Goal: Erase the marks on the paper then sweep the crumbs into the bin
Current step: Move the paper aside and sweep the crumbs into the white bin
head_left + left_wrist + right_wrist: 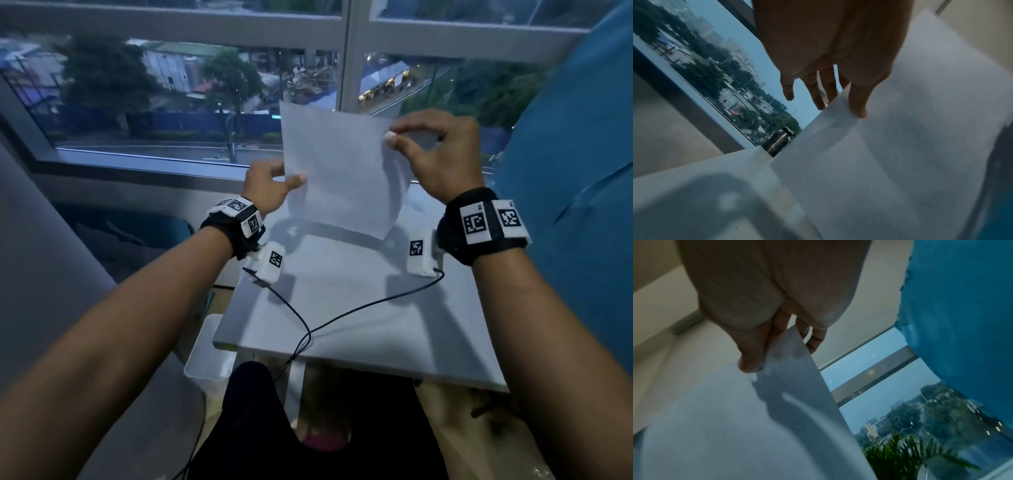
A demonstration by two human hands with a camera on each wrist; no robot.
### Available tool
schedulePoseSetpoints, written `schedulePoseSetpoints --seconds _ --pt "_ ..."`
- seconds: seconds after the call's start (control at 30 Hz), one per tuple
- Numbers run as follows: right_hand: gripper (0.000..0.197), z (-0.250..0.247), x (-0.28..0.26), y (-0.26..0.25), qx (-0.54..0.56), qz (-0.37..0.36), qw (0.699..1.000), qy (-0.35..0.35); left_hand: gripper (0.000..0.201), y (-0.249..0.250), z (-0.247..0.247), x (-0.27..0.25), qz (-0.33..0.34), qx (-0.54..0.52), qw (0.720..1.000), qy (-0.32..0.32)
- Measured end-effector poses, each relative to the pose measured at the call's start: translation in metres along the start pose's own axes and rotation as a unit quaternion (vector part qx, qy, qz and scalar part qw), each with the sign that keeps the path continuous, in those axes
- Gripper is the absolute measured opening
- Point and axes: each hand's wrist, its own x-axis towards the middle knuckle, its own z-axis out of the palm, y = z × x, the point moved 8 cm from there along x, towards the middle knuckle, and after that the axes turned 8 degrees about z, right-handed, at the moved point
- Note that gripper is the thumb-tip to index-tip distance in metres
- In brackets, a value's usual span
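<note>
The white paper (342,178) is lifted off the white table (342,308) and stands tilted, its lower edge near the tabletop. My left hand (291,180) pinches its left edge, thumb in front and fingers behind. In the left wrist view the left hand (838,107) has its thumb on the paper (879,162). My right hand (394,138) pinches the upper right edge with a small white eraser (389,137) at its fingertips. The right wrist view shows the right hand (777,353) gripping the paper (725,418). A white bin (209,346) sits below the table's left front corner. No marks or crumbs are discernible.
A window (171,102) runs behind the table. Blue fabric (575,171) hangs close on the right. Thin black cables (308,329) cross the tabletop. A dark bottle (779,142) stands at the far table edge, and a green plant (900,456) sits by the window.
</note>
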Motion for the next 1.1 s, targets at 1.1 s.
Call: schedulePoseSetpoints --seconds 1.1 --pt "0.011 0.061 -0.046 0.075 0.143 0.209 0.961 -0.107 0.039 0.005 -0.026 -0.012 -0.088 -0.224 0.97 -0.001"
